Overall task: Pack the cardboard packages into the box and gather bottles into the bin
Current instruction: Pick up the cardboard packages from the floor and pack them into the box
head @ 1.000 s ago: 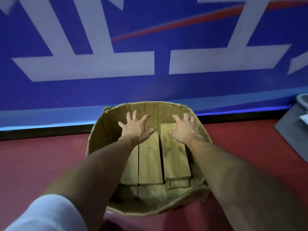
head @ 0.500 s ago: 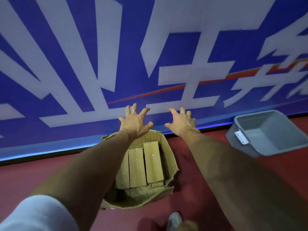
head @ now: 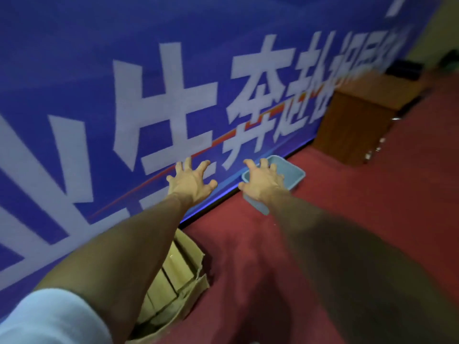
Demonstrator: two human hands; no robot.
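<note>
The worn cardboard box [head: 196, 284] sits on the red carpet low in the view, partly hidden under my left forearm. Several cardboard packages [head: 173, 271] lie side by side inside it. A light blue plastic bin [head: 295, 173] stands by the wall farther right, partly covered by my right hand; what it holds is hidden. My left hand [head: 191, 181] and my right hand [head: 264, 181] are stretched forward in the air with fingers spread, holding nothing. No bottle is visible.
A blue banner wall [head: 124, 95] with large white characters runs along the left. A brown wooden cabinet [head: 355, 122] stands against it at the far right. Red carpet [head: 347, 207] covers the floor on the right.
The view has swung up and to the right. The box has slid down to the lower left, the bin now lies behind my right hand, and both hands stay spread and empty.
</note>
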